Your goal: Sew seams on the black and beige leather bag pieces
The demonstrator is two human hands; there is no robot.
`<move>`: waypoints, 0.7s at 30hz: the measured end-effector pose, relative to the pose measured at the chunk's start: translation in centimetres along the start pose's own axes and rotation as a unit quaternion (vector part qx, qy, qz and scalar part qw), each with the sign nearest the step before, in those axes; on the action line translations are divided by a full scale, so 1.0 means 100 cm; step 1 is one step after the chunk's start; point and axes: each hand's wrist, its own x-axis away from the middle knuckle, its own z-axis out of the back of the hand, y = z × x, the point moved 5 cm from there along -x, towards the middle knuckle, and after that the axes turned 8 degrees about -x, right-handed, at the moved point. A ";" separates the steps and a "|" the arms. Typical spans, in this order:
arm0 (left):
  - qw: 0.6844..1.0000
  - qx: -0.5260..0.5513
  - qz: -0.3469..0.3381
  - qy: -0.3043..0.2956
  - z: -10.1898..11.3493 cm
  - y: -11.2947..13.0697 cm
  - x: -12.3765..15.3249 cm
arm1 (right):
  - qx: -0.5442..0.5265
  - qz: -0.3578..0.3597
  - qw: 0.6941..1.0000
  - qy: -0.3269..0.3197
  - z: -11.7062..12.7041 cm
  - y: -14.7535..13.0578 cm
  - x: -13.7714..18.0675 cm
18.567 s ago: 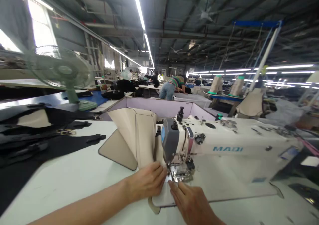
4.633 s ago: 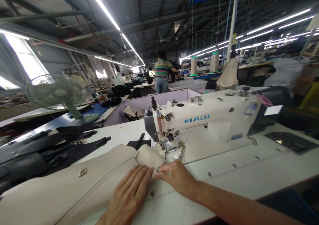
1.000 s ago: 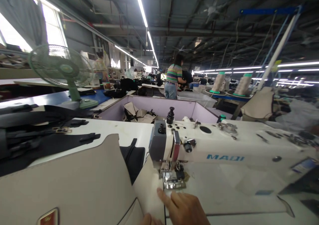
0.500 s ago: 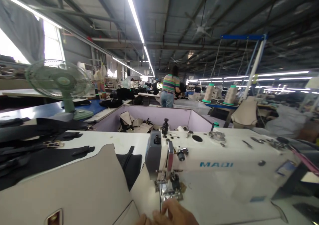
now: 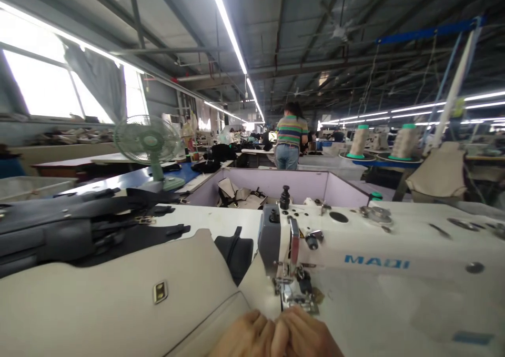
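Note:
Both hands meet at the bottom edge, just in front of the presser foot [image 5: 299,300] of a white MAQI sewing machine [image 5: 366,251]. My left hand [image 5: 244,337] presses on a large beige fabric piece [image 5: 118,309] with a small metal buckle [image 5: 160,291]. My right hand [image 5: 305,336] lies against the left one, knuckles up, fingers curled down on the beige edge by the needle. Fingertips are hidden below the frame.
Black bag parts and straps [image 5: 79,230] lie at the left on the white table. A green fan [image 5: 149,144] stands behind them. A lilac bin [image 5: 276,186] holds beige pieces. Thread cones [image 5: 359,142] stand at the right; a person in a striped shirt [image 5: 291,141] works farther back.
The view has swung right and down a little. My left hand has come further into view beside the right; both now sit close together before the presser foot.

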 end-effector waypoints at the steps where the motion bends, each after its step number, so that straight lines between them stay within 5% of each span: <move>1: 1.000 0.002 -0.004 -0.017 0.000 0.000 -0.001 | -0.012 0.006 1.000 -0.006 0.000 -0.001 0.001; 4: 0.999 0.016 -0.028 -0.036 0.003 -0.002 -0.003 | -0.041 -0.006 0.999 -0.031 0.000 -0.001 0.002; 7: 0.999 -0.021 -0.028 0.029 0.021 -0.008 0.003 | -0.037 -0.018 0.998 -0.042 0.001 -0.001 0.001; 14: 0.984 -0.136 0.092 0.072 0.046 -0.020 0.043 | -0.022 -0.036 0.997 -0.058 0.003 0.000 -0.001; 21: 0.990 -0.087 -0.045 0.099 0.033 -0.013 0.041 | -0.019 -0.008 0.997 -0.070 0.008 -0.010 -0.005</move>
